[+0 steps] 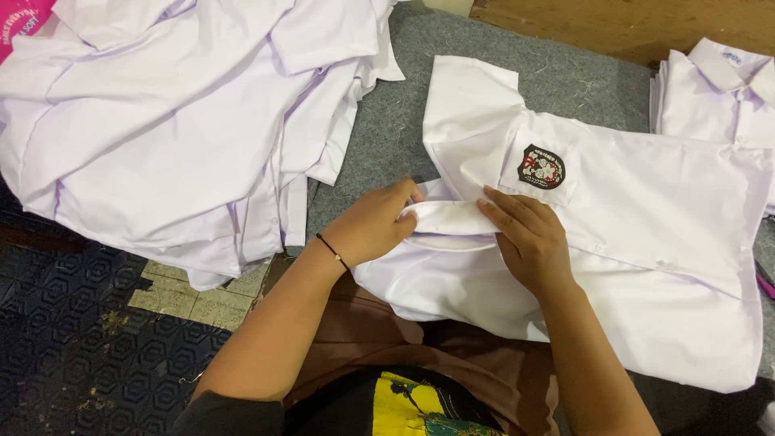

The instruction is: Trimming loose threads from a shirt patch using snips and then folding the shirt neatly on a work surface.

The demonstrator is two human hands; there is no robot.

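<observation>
A white short-sleeved shirt lies spread on a grey felt surface, its chest pocket bearing a dark round embroidered badge. My left hand pinches the shirt's collar at its left end. My right hand presses flat on the collar's right end, just below the badge. A thin black cord circles my left wrist.
A big heap of white shirts fills the upper left. A folded white shirt stack sits at the upper right by a wooden board. Dark patterned flooring lies lower left. A pink object pokes in at the right edge.
</observation>
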